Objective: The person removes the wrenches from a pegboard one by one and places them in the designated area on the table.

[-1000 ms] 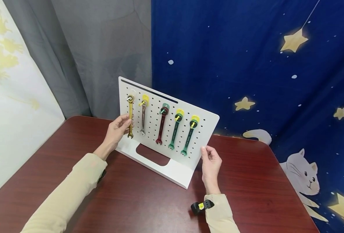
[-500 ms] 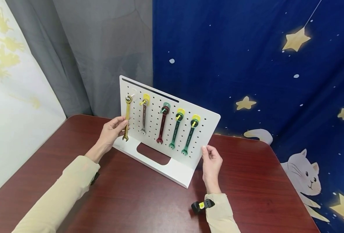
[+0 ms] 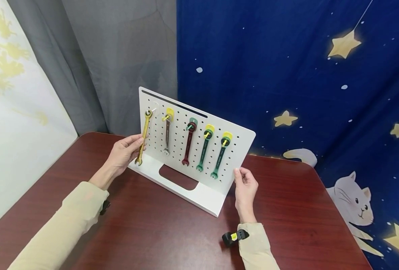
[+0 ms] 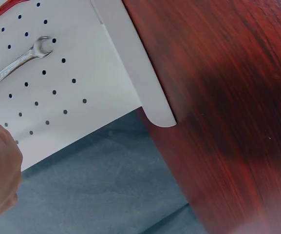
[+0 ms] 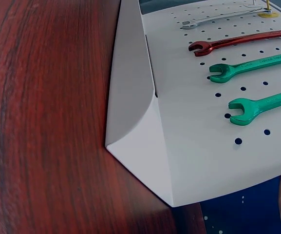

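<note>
My left hand point(image 3: 125, 152) pinches a gold wrench point(image 3: 147, 124) between thumb and fingers at the left of a white pegboard point(image 3: 238, 146). The wrench tilts, its ring end by the tip of a clear hook point(image 3: 155, 108). Whether the ring still touches the hook I cannot tell. My right hand point(image 3: 246, 189) grips the board's right edge, thumb in front. On other hooks hang a silver wrench point(image 3: 167, 137), a red wrench point(image 3: 188, 148) and two green wrenches point(image 3: 204, 153). Only part of my left hand point(image 4: 0, 168) shows in the left wrist view, without the gold wrench.
The pegboard stands on a white base point(image 3: 213, 198) with a cut-out, on a dark red wooden table point(image 3: 172, 236). Behind it hang a grey curtain point(image 3: 128, 48) and a blue star-patterned curtain point(image 3: 240, 67). A black strap point(image 3: 234, 237) is on my right wrist.
My left hand has moved left and towards me with the gold wrench. The wrench's ring end has slid out along the hook and the wrench has tilted. My right hand has stayed put.
</note>
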Demonstrator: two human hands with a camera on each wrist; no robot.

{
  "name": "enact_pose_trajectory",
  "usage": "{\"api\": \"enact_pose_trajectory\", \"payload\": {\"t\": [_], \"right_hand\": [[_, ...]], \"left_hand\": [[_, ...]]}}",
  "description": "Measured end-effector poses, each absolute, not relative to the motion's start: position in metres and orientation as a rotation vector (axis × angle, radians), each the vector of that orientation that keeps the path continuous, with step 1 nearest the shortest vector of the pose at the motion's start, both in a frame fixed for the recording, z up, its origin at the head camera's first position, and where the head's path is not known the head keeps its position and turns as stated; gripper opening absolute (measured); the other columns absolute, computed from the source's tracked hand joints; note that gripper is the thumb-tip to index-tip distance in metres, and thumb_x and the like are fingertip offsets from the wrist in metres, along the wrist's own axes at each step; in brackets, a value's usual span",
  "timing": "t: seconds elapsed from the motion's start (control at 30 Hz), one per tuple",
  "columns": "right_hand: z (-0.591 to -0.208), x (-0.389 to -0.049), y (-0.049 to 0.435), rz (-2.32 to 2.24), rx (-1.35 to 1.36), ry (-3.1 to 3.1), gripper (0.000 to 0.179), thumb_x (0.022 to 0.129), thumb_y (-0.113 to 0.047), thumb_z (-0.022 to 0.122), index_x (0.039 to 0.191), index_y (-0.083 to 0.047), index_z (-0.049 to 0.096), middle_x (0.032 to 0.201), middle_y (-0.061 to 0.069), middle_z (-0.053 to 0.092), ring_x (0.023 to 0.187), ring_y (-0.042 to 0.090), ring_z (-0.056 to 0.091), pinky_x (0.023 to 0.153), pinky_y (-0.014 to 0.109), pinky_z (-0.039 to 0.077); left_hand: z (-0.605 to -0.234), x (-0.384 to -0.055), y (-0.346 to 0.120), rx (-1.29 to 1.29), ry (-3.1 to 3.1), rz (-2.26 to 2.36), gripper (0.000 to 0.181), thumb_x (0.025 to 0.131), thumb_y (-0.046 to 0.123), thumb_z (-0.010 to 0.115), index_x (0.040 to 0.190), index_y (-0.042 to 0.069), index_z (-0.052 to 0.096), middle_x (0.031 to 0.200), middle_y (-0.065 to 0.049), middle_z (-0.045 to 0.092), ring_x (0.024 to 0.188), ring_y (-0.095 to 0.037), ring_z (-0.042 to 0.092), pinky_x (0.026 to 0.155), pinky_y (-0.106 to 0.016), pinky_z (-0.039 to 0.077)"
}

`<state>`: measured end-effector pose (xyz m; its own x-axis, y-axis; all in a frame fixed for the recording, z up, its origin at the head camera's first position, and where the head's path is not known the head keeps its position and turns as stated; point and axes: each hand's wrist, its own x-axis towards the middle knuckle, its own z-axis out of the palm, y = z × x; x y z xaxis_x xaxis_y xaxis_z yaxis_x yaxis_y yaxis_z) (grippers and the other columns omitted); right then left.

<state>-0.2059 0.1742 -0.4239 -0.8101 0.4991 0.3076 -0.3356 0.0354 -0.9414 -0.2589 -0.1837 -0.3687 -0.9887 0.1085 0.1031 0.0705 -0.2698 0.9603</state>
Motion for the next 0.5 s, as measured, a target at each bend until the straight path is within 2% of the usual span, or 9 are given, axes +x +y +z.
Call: {"api": "enact_pose_trajectory", "payload": {"t": [0.1, 0.33, 0.5], "right_hand": [[-0.424, -0.206, 0.174, 1.839, -0.154, -1.724, 0.022, 0.086, -0.010, 0.068, 0.094, 0.010, 0.062, 0.066, -0.011, 0.055, 0.062, 0.009, 0.051, 0.058, 0.014, 0.045], [-0.425, -0.207, 0.174, 1.836, -0.140, -1.714, 0.022, 0.086, -0.009, 0.068, 0.093, 0.011, 0.062, 0.066, -0.010, 0.054, 0.060, 0.001, 0.049, 0.057, 0.013, 0.044], [-0.425, -0.207, 0.174, 1.834, -0.143, -1.720, 0.023, 0.086, -0.010, 0.068, 0.094, 0.011, 0.062, 0.067, -0.010, 0.054, 0.062, 0.002, 0.049, 0.058, 0.013, 0.044]], "left_hand": [[-0.364, -0.257, -0.185, 0.249, 1.819, 2.494, 0.016, 0.091, 0.014, 0.062, 0.098, 0.022, 0.073, 0.080, 0.006, 0.070, 0.072, -0.004, 0.063, 0.061, -0.014, 0.050], [-0.355, -0.255, -0.186, 0.297, 1.654, 2.563, 0.017, 0.092, 0.009, 0.059, 0.098, 0.017, 0.073, 0.085, 0.004, 0.071, 0.072, -0.005, 0.066, 0.066, -0.015, 0.053], [-0.353, -0.254, -0.187, 0.335, 1.598, 2.592, 0.019, 0.093, 0.007, 0.057, 0.099, 0.015, 0.073, 0.082, 0.002, 0.070, 0.071, -0.006, 0.065, 0.066, -0.016, 0.053]]}}
